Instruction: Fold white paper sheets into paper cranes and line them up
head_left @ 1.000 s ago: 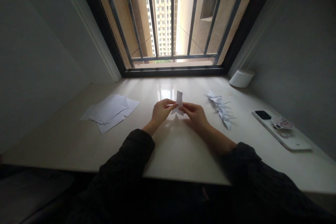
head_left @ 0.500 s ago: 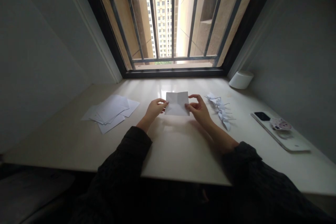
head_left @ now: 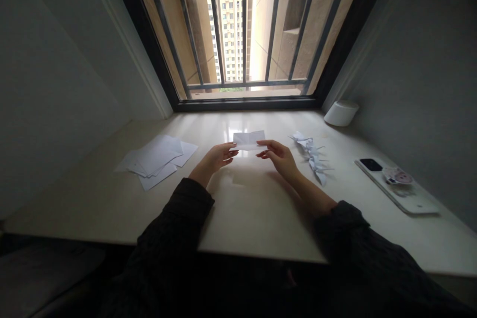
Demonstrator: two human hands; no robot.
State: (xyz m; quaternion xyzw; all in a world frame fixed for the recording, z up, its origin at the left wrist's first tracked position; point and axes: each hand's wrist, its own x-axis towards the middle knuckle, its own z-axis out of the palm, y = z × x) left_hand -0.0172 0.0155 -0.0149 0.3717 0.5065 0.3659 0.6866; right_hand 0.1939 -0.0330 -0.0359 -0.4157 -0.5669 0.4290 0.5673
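Note:
Between my two hands, a creased piece of white paper (head_left: 248,139) is held up over the middle of the white ledge (head_left: 257,223). My left hand (head_left: 218,156) pinches its left edge. On the right edge, the fingers of my right hand (head_left: 278,155) grip the paper, with the thumb below it. The paper is tilted, so its face looks short from here. To the right of my right hand lies a row of several folded white paper cranes (head_left: 311,151).
Loose white paper sheets (head_left: 158,156) overlap in a pile on the left. A white phone (head_left: 410,201) with a cartoon grip lies at the right. A white rounded object (head_left: 341,113) stands in the back right corner, beside the barred window (head_left: 246,35).
The paper has tipped from facing me to a flatter angle, showing less height. My right hand's fingers have shifted onto its near right edge. The sheets, cranes and phone stay put.

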